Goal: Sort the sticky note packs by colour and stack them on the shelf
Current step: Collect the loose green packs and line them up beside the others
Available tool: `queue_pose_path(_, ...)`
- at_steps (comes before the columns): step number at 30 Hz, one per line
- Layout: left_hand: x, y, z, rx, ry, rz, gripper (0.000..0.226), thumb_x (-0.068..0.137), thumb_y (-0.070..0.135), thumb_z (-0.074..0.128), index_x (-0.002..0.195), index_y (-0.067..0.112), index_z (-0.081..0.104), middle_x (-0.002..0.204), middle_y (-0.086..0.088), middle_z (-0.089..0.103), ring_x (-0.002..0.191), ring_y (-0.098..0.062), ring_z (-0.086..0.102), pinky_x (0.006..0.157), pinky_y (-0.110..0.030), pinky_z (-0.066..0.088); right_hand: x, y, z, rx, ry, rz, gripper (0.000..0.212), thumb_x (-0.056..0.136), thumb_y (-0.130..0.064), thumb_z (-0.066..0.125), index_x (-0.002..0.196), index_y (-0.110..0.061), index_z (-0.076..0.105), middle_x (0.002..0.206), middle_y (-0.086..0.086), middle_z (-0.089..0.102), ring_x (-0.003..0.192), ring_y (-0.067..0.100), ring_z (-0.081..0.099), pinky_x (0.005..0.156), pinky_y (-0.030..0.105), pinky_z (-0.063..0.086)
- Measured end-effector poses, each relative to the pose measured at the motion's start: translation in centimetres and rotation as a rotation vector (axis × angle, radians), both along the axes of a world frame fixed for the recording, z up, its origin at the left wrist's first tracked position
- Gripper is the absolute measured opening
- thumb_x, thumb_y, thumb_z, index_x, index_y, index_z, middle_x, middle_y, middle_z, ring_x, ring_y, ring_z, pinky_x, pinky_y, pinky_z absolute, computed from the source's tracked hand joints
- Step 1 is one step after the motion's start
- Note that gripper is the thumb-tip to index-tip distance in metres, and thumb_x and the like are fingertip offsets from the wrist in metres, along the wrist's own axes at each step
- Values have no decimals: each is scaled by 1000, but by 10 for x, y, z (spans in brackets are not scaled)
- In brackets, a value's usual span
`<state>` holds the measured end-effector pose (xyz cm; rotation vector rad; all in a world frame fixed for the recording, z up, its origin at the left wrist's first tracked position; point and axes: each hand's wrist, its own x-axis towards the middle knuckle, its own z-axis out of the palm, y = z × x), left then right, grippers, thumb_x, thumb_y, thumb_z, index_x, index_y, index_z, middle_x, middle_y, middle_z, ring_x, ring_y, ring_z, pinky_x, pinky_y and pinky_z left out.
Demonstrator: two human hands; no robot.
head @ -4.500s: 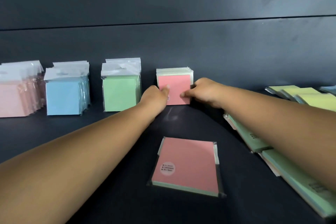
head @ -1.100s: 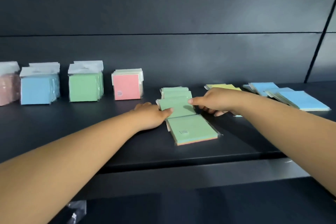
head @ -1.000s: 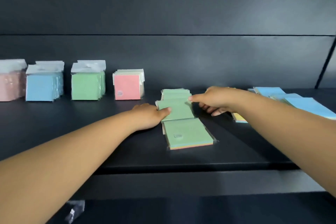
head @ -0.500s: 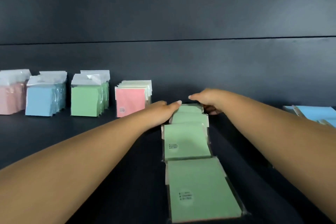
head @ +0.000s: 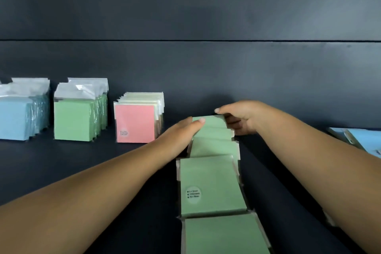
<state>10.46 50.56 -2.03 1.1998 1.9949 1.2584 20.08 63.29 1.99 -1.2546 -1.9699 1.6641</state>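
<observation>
Both hands have reached deeper along the shelf (head: 61, 163); the left hand (head: 181, 130) and right hand (head: 245, 115) pinch the farthest of the green packs (head: 212, 183), fingers curled on its edges. Lifted carelessly, the overlapping row could slide apart.

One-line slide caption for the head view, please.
Both hands, left and right, hold the far green sticky note pack of a fanned row on the dark shelf.

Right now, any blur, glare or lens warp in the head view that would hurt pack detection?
Head view: light motion blur, so the sticker print on the near green pack is unreadable; glare on the plastic flaps of the upright green stack; wide-angle stretch on both forearms; dim, even light; both hands shade the far packs.
</observation>
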Motion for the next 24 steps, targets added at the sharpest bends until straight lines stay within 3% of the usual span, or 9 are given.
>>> queue_pose_path(2, 2, -4, 4, 105, -42, 32, 17, 90, 45, 47, 87, 35, 60, 94, 24, 59, 93, 8, 53, 90, -8, 36, 5, 1, 3, -81, 92, -4, 18, 89, -12, 59, 73, -13, 53, 70, 2, 57, 61, 14, 54, 53, 25, 46)
queue_pose_path(3, 2, -7, 5, 158, -68, 51, 14, 95, 37, 46, 90, 35, 59, 94, 27, 55, 92, 9, 51, 85, -4, 34, 5, 1, 5, -100, 140, -2, 18, 89, -9, 58, 73, -12, 53, 71, 2, 57, 61, 15, 54, 50, 25, 48)
queue_pose_path(4, 1, -9, 4, 213, -103, 77, 12, 94, 36, 48, 100, 34, 59, 100, 26, 54, 99, 6, 50, 87, -6, 33, 6, 1, 8, -106, 192, 0, 18, 89, -5, 58, 73, -12, 52, 71, 2, 57, 62, 15, 55, 48, 24, 51)
queue_pose_path(7, -4, -11, 2, 353, -266, 149, 63, 83, 49, 57, 137, 19, 42, 137, 8, 48, 124, -9, 46, 109, -31, 35, 5, -2, 17, -45, 351, 6, 19, 85, 2, 60, 74, -13, 56, 74, 4, 60, 64, 16, 58, 49, 23, 54)
queue_pose_path(9, -5, -9, 3, 406, -336, 159, 62, 90, 39, 54, 143, 14, 32, 143, 2, 43, 127, -12, 45, 110, -34, 36, 7, -4, 24, 37, 431, 74, 17, 85, 2, 60, 78, -13, 61, 74, 3, 65, 66, 14, 61, 51, 22, 55)
queue_pose_path(14, -4, -9, 7, 500, -234, 100, 22, 92, 17, 54, 113, 20, 57, 115, 2, 66, 111, -15, 61, 103, -41, 44, 16, -12, 42, 208, 398, 303, 12, 85, -4, 62, 82, -16, 67, 63, -6, 71, 57, 5, 65, 59, 19, 57)
queue_pose_path(17, -7, -9, 4, 533, -240, 126, 12, 92, 14, 54, 101, 21, 57, 105, 0, 68, 106, -22, 63, 100, -46, 45, 20, -10, 44, 124, 396, 298, 5, 87, -16, 62, 83, -15, 66, 69, -2, 71, 62, 9, 67, 67, 24, 59)
queue_pose_path(20, -5, -10, 3, 531, -145, 151, 11, 94, 14, 51, 92, 25, 52, 97, 3, 66, 99, -21, 64, 93, -43, 50, 26, -1, 35, 79, 166, 293, 11, 88, -22, 59, 85, -12, 62, 76, 3, 66, 67, 14, 64, 66, 27, 57)
queue_pose_path(24, -5, -10, 4, 557, -238, 167, 5, 97, 16, 44, 100, 19, 44, 95, 9, 58, 91, -11, 60, 72, -32, 57, 25, -1, 14, 219, -314, 367, 15, 82, -26, 67, 90, -14, 63, 82, -1, 58, 72, 11, 50, 63, 21, 45)
